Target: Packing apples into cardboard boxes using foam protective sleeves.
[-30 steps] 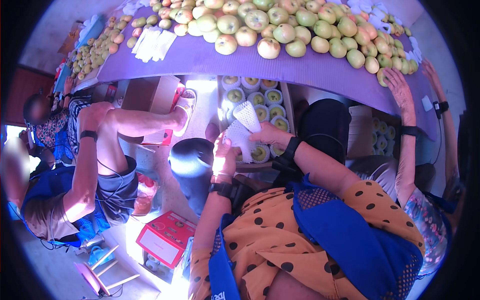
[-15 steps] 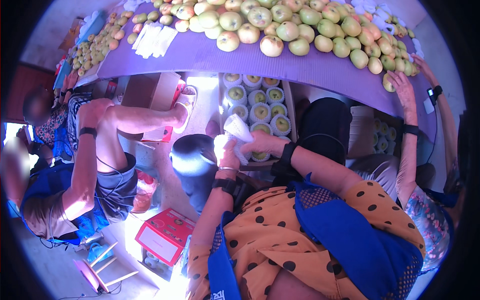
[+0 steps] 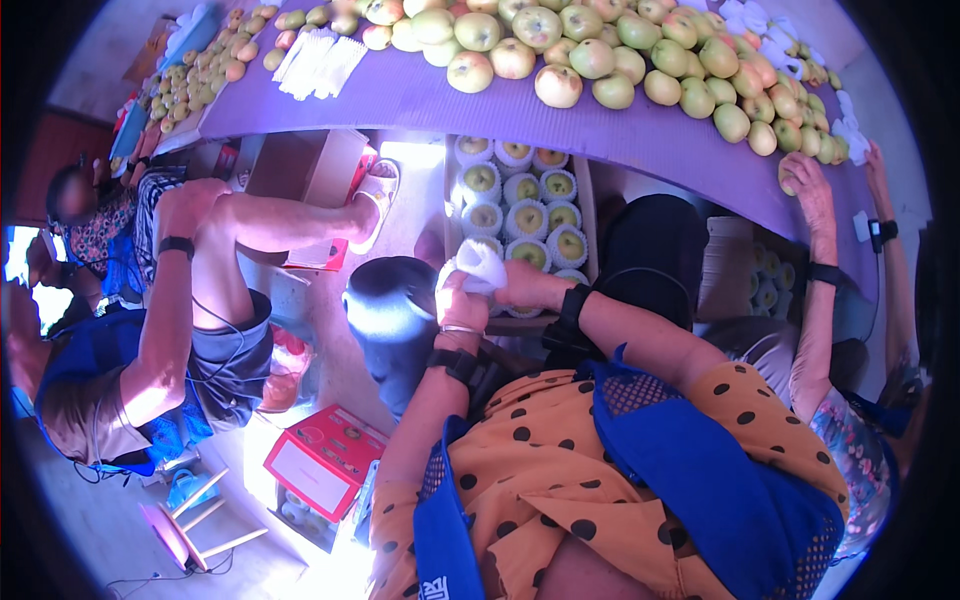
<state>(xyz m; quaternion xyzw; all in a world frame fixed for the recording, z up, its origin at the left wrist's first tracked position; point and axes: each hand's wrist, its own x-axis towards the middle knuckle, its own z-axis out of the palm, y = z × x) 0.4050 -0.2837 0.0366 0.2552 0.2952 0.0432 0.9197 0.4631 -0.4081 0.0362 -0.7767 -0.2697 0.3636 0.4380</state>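
My left hand (image 3: 458, 300) is closed round a white foam net sleeve (image 3: 478, 264), which is bunched up and raised above its fingers. My right hand (image 3: 525, 283) grips the same sleeve from the right, its fingertips hidden behind the foam. Both hands are over the near edge of an open carton (image 3: 589, 215) holding several apples in foam nets (image 3: 526, 217). A dark rounded shape (image 3: 385, 305), perhaps my knee, is left of my hands.
A purple-covered table (image 3: 400, 105) bears many apples (image 3: 590, 57) and white sleeves (image 3: 318, 62). A seated co-worker (image 3: 160, 370) is at left; at right, another's hand (image 3: 810, 180) grips an apple. A red box (image 3: 315, 465), wooden stool (image 3: 195, 535) and second carton (image 3: 725, 265) stand around.
The sleeve in my hands has become more bunched and folded. The co-worker's hand at right has drawn an apple slightly away from the pile. The view has shifted slightly.
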